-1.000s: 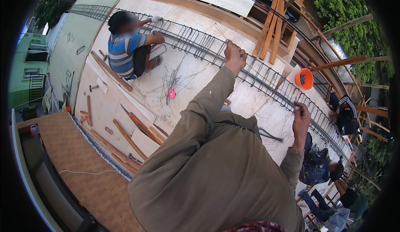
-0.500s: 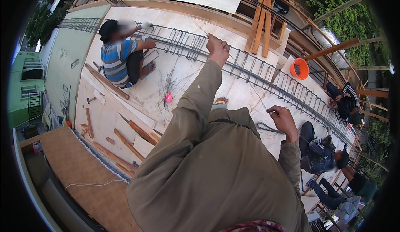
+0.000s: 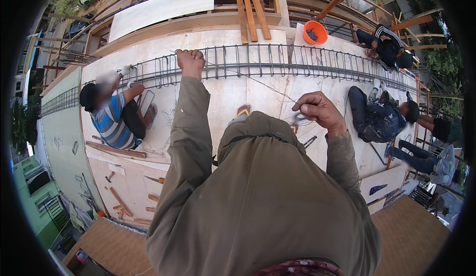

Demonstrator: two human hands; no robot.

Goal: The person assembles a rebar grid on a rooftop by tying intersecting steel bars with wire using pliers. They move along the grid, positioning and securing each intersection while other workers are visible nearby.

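Observation:
A thin metal wire stretches between my two raised hands. My left hand is closed on its far end, with a short tip sticking out past the fist. It is held over the long steel rebar cage, and I cannot tell whether it touches the bars. Thumb and fingers of my right hand pinch the wire's near end, on the near side of the cage. The cage lies across the pale plywood deck, its stirrups set along straight bars.
At the left a co-worker in a striped shirt squats by the cage. Two more, one in dark clothes and one beyond the cage, crouch at right. An orange bucket stands behind the cage. A hammer lies left.
The view has turned, so the cage now runs level across it. My left hand appears farther left, and the wire now shows stretched between both hands.

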